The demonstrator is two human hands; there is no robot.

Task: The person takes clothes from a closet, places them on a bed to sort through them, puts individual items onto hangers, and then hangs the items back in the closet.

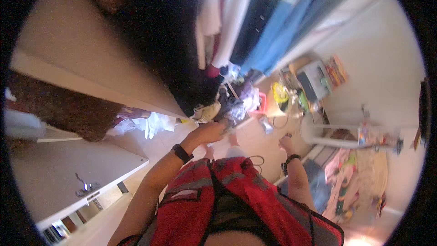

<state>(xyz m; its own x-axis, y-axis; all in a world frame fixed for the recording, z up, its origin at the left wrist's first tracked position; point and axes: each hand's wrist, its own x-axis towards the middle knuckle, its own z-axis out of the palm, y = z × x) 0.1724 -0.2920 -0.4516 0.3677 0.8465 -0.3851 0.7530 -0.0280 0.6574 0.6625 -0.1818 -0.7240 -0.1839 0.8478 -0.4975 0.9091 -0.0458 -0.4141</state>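
Observation:
My left hand (210, 133), with a black band on its wrist, reaches to the front edge of a heap of clothes (234, 109) at the foot of an open wardrobe. Its fingers are blurred against the grey and white cloth, so whether they grip any of it is unclear. A pale cream bundle (207, 111) lies just beyond that hand. My right hand (286, 143) hangs apart over the floor to the right, also banded at the wrist. Its fingers look bent, but blur hides whether they hold anything.
Shirts and trousers (277, 27) hang above the heap, beside a large dark garment (159, 32). A pale door (86, 173) stands at the left. To the right are a pink-rimmed basket (262, 104), a grey printer-like box (313, 79), a white chair (330, 132) and a clothes-strewn bed (337, 182).

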